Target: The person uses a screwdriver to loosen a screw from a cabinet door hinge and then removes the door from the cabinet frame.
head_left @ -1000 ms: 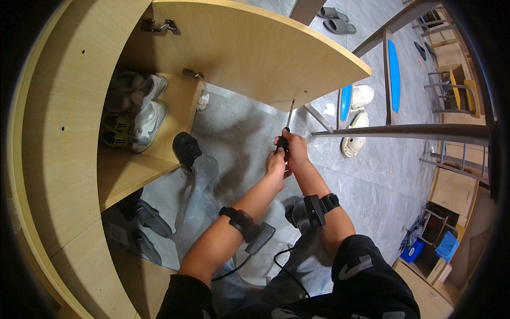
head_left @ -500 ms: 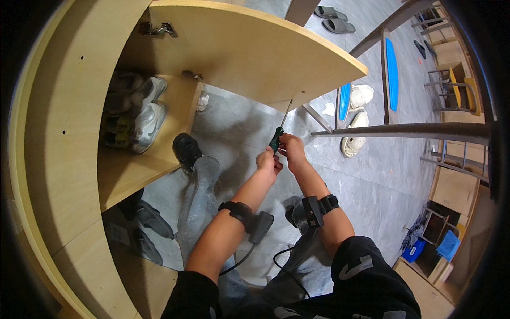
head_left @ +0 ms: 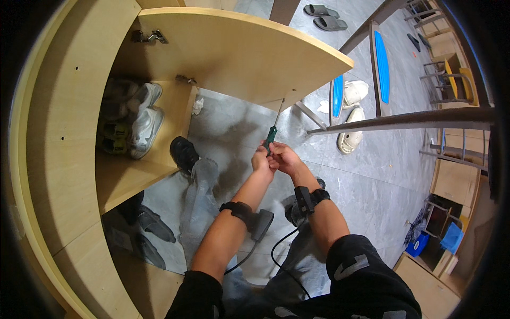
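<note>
A screwdriver [head_left: 272, 133] with a dark green handle points away from me, its thin metal shaft reaching the lower edge area of an open wooden cabinet door [head_left: 228, 58]. Its tip overlaps the door's inner face near a small hole; whether it touches the wood I cannot tell. Around the handle's near end, my left hand [head_left: 262, 161] is closed. Pressed up beside it, my right hand [head_left: 285, 158] grips the same handle with bent fingers. Dark bands with small boxes are strapped on both forearms.
White shoes [head_left: 146, 130] stand inside the cabinet at left, below door hinges [head_left: 150, 36]. A metal frame [head_left: 393, 123] with blue treads crosses the right side, near cream clogs [head_left: 350, 139]. Grey slippers [head_left: 329, 23] lie farther off. My black shoe [head_left: 184, 154] rests by the cabinet.
My right hand has slid down the screwdriver handle toward my left hand. The handle's upper part shows more now. The whole view has shifted slightly.
</note>
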The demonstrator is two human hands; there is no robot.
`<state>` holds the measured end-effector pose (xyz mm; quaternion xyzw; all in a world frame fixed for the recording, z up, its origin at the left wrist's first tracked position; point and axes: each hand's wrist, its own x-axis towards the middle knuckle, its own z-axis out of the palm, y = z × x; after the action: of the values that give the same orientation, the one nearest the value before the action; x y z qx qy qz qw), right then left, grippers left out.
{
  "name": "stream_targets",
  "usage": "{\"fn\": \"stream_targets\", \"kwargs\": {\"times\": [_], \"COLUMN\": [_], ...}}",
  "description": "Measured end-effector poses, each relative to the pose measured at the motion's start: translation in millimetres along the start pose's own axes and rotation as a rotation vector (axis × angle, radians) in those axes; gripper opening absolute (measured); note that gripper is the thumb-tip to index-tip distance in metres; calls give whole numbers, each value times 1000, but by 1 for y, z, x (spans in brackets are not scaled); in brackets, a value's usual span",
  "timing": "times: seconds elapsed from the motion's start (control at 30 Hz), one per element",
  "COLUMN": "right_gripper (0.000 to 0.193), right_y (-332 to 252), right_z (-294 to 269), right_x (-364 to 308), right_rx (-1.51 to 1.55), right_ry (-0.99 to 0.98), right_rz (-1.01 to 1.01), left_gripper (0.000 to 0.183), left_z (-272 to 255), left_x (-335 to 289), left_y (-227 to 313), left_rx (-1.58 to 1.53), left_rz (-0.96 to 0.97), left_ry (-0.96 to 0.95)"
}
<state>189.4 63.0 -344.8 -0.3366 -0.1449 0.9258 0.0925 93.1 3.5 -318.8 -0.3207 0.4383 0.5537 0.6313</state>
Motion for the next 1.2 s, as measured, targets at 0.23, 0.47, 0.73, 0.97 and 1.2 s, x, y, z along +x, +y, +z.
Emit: {"fn": "stream_targets", "kwargs": {"times": [0.23, 0.47, 0.73, 0.97, 1.2], "right_gripper": [33, 30, 26, 32, 25], "right_y": [2, -8, -12, -14, -28], "right_z": [28, 27, 36, 52, 64], "right_x": [3, 3, -1, 0, -3], "right_rx": [-350, -956, -436, -628, -640], "right_ry": [423, 624, 342, 467, 356], "right_rz": [-82, -276, -54, -127, -119], "left_gripper": [27, 44, 42, 24, 20], "left_z": [1, -4, -6, 2, -4], "left_x": [4, 7, 12, 2, 10], "left_y": [7, 5, 15, 25, 44], "left_rx": [-63, 55, 101, 91, -135], "left_rz": [-141, -251, -227, -122, -84], "left_ry": [47, -54, 19, 44, -23]}}
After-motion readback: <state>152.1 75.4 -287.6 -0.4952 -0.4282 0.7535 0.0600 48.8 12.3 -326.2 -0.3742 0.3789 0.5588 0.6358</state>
